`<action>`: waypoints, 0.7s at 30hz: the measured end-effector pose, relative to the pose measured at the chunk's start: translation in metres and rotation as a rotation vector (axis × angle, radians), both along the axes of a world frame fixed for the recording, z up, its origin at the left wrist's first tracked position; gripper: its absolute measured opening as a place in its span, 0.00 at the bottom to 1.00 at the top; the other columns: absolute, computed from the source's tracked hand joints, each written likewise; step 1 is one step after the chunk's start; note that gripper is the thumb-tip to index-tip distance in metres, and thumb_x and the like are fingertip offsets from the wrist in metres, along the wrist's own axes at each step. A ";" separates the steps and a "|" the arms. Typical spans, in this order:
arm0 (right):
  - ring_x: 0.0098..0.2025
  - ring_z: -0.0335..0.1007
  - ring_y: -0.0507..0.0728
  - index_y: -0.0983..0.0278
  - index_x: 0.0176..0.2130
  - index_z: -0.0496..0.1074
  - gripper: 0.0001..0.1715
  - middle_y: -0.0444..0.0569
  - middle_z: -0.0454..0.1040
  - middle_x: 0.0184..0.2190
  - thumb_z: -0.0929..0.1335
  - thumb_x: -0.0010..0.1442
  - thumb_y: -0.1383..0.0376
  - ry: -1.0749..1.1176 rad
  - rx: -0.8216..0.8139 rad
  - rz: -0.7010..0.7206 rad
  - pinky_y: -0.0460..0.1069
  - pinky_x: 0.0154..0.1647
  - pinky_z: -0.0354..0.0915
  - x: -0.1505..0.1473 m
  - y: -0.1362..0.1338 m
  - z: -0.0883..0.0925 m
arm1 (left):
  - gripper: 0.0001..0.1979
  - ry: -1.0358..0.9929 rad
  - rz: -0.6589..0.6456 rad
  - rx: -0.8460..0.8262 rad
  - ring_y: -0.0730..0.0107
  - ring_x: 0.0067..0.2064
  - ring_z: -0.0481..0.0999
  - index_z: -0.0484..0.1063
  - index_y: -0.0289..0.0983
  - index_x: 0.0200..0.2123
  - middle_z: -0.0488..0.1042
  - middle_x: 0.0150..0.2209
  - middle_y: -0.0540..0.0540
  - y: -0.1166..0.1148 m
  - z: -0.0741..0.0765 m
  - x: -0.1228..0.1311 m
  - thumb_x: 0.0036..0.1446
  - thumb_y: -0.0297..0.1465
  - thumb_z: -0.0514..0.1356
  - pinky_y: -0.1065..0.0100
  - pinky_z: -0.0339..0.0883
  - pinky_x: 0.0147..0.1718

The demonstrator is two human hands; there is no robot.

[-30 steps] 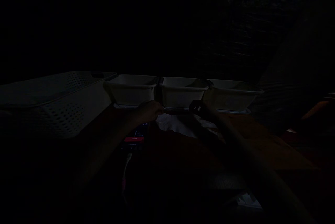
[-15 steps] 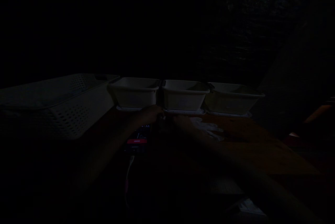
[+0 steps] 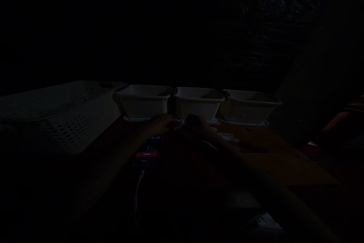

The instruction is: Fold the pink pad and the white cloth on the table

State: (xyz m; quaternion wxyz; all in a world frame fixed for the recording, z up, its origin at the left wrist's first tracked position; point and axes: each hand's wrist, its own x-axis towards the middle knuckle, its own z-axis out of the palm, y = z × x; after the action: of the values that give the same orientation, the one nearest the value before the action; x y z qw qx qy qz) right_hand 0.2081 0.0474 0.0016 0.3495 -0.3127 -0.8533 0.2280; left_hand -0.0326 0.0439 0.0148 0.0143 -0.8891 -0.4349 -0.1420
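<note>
The scene is very dark. My left hand and my right hand lie close together on the wooden table, just in front of three white rectangular bins standing in a row. Both hands rest on a pale white cloth-like thing, most of which is hidden under my right hand and forearm. My left hand's fingers look curled at the cloth's left edge. How my right hand's fingers lie is lost in the dark. A phone with a lit screen lies under my left wrist.
A large white perforated basket lies at the left. A cable runs from the phone toward me. Some pale paper lies near the front right. An orange shape shows at the far right edge.
My right hand has moved left across the white cloth to meet my left hand, and now covers most of it. The left hand has hardly moved.
</note>
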 end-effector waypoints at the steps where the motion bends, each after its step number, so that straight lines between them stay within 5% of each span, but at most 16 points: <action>1: 0.31 0.66 0.49 0.71 0.35 0.69 0.10 0.50 0.73 0.32 0.67 0.58 0.64 0.027 0.022 -0.024 0.43 0.33 0.60 0.002 0.001 0.002 | 0.17 -0.015 -0.011 0.000 0.59 0.49 0.77 0.78 0.41 0.48 0.79 0.48 0.43 0.001 0.000 -0.001 0.55 0.23 0.61 0.62 0.68 0.47; 10: 0.33 0.72 0.51 0.67 0.44 0.67 0.13 0.50 0.76 0.35 0.67 0.58 0.66 0.060 0.106 -0.155 0.42 0.33 0.63 0.009 -0.011 0.010 | 0.13 -0.162 -0.038 -0.028 0.61 0.47 0.78 0.76 0.38 0.46 0.78 0.46 0.42 -0.001 0.004 0.006 0.64 0.38 0.61 0.65 0.68 0.45; 15: 0.35 0.75 0.52 0.66 0.47 0.67 0.15 0.51 0.78 0.37 0.67 0.58 0.69 0.033 0.124 -0.172 0.43 0.33 0.63 0.008 -0.017 0.015 | 0.20 -0.238 -0.111 0.058 0.57 0.57 0.72 0.72 0.37 0.53 0.73 0.56 0.39 -0.005 0.006 0.013 0.58 0.34 0.66 0.59 0.66 0.55; 21: 0.35 0.74 0.52 0.65 0.47 0.66 0.14 0.51 0.78 0.38 0.67 0.59 0.68 0.045 0.135 -0.222 0.43 0.33 0.63 0.007 -0.023 0.022 | 0.11 -0.295 -0.019 -0.019 0.60 0.48 0.78 0.77 0.37 0.46 0.80 0.46 0.43 -0.009 0.012 0.017 0.61 0.31 0.60 0.62 0.70 0.47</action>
State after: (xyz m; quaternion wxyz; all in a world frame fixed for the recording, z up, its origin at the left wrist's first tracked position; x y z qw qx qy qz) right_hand 0.2152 0.0247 0.0240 0.4121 -0.3758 -0.8187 0.1368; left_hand -0.0160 0.0353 0.0267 -0.0597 -0.8626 -0.4253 -0.2673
